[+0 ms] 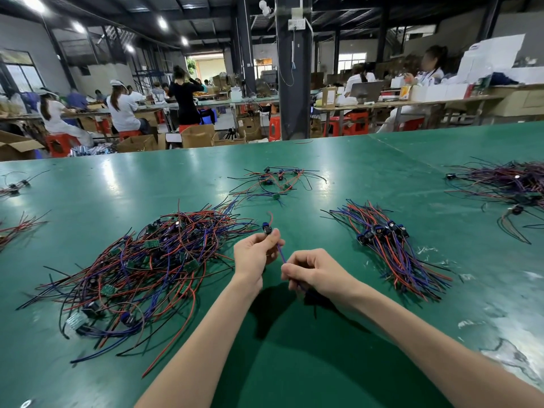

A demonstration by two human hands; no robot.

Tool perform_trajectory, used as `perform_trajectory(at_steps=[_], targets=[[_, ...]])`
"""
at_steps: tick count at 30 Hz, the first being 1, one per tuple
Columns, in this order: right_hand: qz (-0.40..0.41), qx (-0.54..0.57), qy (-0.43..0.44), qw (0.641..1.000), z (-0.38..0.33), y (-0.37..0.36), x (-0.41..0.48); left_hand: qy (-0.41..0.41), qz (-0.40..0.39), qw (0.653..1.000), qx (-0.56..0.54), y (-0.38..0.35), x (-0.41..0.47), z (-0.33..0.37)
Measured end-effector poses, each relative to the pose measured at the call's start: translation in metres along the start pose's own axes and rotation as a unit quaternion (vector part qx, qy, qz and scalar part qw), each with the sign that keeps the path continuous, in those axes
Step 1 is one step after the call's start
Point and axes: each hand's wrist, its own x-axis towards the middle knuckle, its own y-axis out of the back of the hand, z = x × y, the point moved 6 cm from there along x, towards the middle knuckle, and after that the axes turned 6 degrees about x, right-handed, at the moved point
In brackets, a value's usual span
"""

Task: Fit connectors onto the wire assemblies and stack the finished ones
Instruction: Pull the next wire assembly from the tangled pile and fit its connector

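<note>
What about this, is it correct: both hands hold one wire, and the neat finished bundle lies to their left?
No. The head view shows the left hand and right hand holding one wire, but the neat bundle lies to their right.

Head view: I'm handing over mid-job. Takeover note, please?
Left hand pinches the connector.
Right hand pinches the blue wire running to it.
Done: the stack of finished assemblies on the right.
Left: finish this one, add it to the stack, then work through the pile on the left.
</note>
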Motion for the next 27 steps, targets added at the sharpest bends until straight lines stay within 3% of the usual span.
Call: perform_trajectory(at_steps=[8, 27], targets=[[-0.066, -0.048, 0.001, 0.997, -0.01, -0.012, -0.011, 0.005, 0.043, 0.998, -0.034, 0.014, 0.008, 0.002], [-0.156, -0.106, -0.03, 0.982, -0.007, -0.016, -0.014, 0.017, 0.039, 0.997, -0.06, 0.015, 0.007, 0.004]])
